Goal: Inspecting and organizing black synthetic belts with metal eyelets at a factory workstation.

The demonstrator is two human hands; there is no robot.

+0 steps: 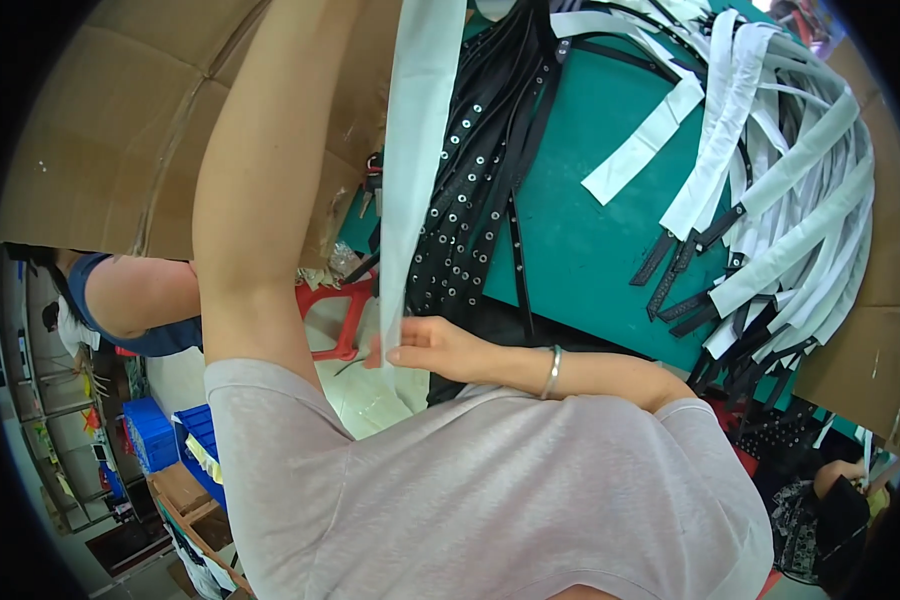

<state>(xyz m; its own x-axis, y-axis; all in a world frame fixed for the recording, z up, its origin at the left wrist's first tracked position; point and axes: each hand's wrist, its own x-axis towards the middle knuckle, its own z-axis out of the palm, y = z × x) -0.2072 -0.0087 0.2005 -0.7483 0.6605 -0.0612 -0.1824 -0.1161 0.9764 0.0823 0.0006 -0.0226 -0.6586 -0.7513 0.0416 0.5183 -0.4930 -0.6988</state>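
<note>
A long white sleeve-like strip [415,150] hangs from the top edge down to my right hand [440,347]. My right thumb and fingers are closed on its lower end, close to my body. My left arm reaches up and out of the top edge, so the left hand cannot be seen. Beside the strip lies a thick bundle of black belts [460,225] with rows of metal eyelets. Further right, many belts in white sleeves [810,170] form a curved pile, their black ends sticking out.
A green tabletop [570,250] carries the belts, with a loose white strip [645,140] on it. Cardboard [100,130] stands at the left and another piece [860,370] at the right. Below are a red stool [345,310] and blue crates [150,435]. Another person's arm [140,295] shows at left.
</note>
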